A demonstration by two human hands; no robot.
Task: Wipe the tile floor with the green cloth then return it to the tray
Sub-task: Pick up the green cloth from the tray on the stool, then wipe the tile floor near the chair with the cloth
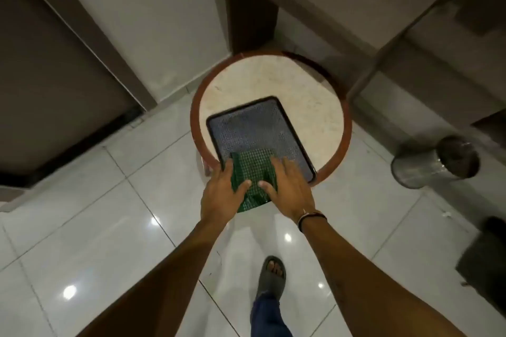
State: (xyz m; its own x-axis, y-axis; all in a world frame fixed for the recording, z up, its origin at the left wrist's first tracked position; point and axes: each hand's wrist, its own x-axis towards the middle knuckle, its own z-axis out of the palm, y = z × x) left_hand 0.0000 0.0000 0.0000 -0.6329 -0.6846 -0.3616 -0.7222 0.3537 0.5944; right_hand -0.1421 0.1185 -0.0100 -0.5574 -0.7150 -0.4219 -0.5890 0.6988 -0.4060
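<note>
The green cloth [253, 175] lies folded across the near end of the dark tray [246, 128], its 6 o'clock edge hanging past the tray's rim toward the person. The tray sits tilted on a round table [323, 107] with a pale stone top and a reddish-brown rim, and holds nothing else; its far textured surface is bare. The left hand [221, 194] grips the cloth's 9 o'clock edge, thumb on top and fingers curled around the side. The right hand [290, 186] rests flat on the cloth's 3 o'clock side, fingers spread, with a dark band [312, 218] on its wrist. At 3 o'clock from the table a cylindrical bin [435, 161] stands on the glossy tile floor [95, 213], well apart. At 6 o'clock, one foot in a grey sandal [271, 275] stands on the tiles. Walls and a dark door panel close the space from 9 to 12 o'clock.
</note>
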